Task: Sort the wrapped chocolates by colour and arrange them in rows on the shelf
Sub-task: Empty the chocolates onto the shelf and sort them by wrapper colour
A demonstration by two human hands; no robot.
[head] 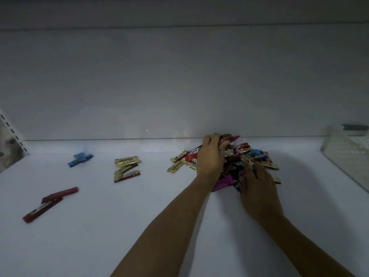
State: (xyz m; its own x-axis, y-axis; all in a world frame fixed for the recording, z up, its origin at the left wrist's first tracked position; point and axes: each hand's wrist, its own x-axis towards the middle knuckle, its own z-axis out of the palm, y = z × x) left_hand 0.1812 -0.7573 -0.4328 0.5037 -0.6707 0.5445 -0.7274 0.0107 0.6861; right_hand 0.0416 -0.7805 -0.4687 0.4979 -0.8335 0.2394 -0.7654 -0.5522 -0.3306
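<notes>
The left hand (211, 156) sits on the far left part of the mixed pile of wrapped chocolates (257, 154); its fingers (216, 139) are curled round a few purple chocolates (232, 137), whose ends stick out just past the fingertips, close to the back wall (179, 86); the right hand (257, 184) lies palm-down on the near side of the pile, its fingers fairly straight and close together, resting on the wrappers beneath them; its thumb is hidden. Red, gold, blue and purple wrappers spill out on both sides of the two sets of fingers. Well to the left of the left hand's fingers a small stack of gold chocolates (126, 169) lies on the white shelf (139, 226); farther left still lie the blue chocolates (79, 159), and nearer the person than those, two red chocolates (50, 203) lie side by side. Well to the right of the right hand's fingers stands a white basket (347, 150), blurred.
</notes>
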